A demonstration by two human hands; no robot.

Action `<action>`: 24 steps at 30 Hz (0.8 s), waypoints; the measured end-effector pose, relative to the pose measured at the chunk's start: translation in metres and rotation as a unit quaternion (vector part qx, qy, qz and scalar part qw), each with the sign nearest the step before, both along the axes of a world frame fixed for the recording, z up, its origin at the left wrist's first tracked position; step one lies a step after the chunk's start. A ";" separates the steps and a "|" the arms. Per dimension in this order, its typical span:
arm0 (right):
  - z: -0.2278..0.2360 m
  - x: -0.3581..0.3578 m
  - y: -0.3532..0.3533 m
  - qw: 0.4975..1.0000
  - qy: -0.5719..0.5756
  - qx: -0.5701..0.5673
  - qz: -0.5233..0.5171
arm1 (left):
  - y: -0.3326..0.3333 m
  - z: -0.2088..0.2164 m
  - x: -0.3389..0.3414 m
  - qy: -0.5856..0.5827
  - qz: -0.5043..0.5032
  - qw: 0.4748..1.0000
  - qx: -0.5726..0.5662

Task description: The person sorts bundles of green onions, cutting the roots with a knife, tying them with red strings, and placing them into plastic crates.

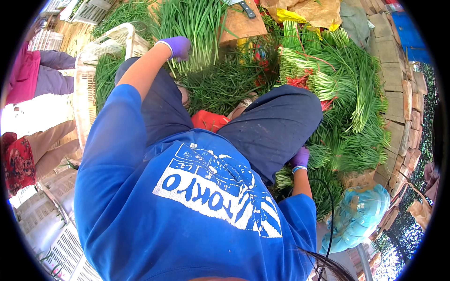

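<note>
A large loose bunch of garlic chives (194, 28) lies over a wooden board in front of me, its leaves hanging past the near edge. My left hand (179, 48), in a purple glove, is at the left side of these leaves. Its fingers are curled; what they hold, if anything, is hidden. On the right, my purple-gloved right hand (300, 158) reaches down beside my right knee, next to the stacked chive bundles (344, 89). My leg and the leaves hide most of its fingers. Red ties show among the bundles, whose pale cut ends face left.
A knife (247, 9) with a black handle rests on the wooden board (239, 27). Loose leaves (220, 86) cover the ground between my feet. To my left stands a white plastic crate (86, 89) with greens; a blue plastic bag (358, 215) lies right. Two other people stand left.
</note>
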State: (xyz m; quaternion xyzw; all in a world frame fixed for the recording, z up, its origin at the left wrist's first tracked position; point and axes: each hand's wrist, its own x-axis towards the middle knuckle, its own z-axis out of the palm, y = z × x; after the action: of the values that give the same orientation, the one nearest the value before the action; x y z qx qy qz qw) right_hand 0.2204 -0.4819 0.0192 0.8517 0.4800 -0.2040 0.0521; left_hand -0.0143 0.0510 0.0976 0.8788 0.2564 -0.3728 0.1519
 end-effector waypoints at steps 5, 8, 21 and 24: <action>0.002 0.001 -0.001 1.000 -0.005 0.022 0.003 | -0.009 0.022 0.001 0.006 0.035 0.993 -0.111; -0.001 0.002 -0.004 0.999 0.006 0.045 0.006 | -0.001 0.014 -0.010 -0.034 0.093 0.980 -0.170; 0.032 0.056 -0.046 0.814 -0.068 0.404 -0.413 | 0.029 -0.052 -0.073 -0.410 0.404 0.655 -0.488; 0.137 0.080 -0.036 0.500 -0.046 0.587 -0.635 | 0.021 -0.025 -0.054 -0.383 0.483 0.602 -0.507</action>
State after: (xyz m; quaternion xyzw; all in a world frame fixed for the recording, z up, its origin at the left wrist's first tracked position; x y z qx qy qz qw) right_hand 0.3007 -0.5180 0.1560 0.7708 -0.1836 0.1862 -0.5810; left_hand -0.0685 0.0722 0.0724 0.4705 0.3318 0.0557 0.8157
